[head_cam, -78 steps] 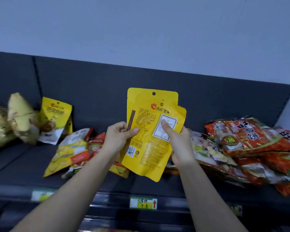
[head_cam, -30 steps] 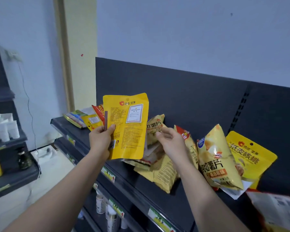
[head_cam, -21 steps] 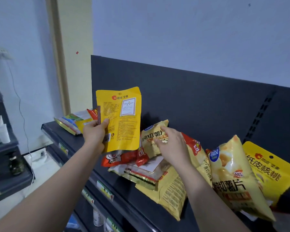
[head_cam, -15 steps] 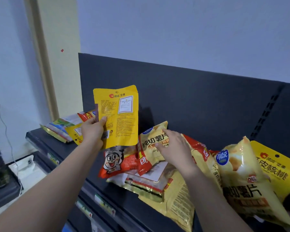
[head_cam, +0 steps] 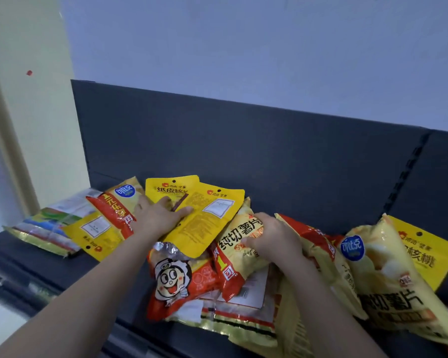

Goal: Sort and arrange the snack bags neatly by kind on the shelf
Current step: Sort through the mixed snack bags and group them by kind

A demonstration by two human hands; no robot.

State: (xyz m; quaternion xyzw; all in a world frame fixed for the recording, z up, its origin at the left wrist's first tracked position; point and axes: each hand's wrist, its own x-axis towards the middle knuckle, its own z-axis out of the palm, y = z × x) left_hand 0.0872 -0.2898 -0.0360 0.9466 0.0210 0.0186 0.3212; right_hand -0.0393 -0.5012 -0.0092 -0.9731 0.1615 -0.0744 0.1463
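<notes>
On the dark shelf [head_cam: 62, 270], a red cartoon bag [head_cam: 177, 282] was taken as ref. Just behind it, two yellow pouches [head_cam: 210, 223] were pressed down by the L hand [head_cam: 158, 218] — fingers spread and fairly straight on top, thumb laid across the back-facing one. Right of the red cartoon bag, overlapping it, a pale chip bag [head_cam: 239, 250] was gripped by the R hand [head_cam: 272, 239], fingers curled into its side. Further right, a second chip bag [head_cam: 383, 280] was laid over a lone yellow pouch [head_cam: 424, 251]. Left of the red cartoon bag, an upside-down pouch [head_cam: 96, 233] was seen overlapping some flat packs [head_cam: 47, 228] — all lying on the shelf.
</notes>
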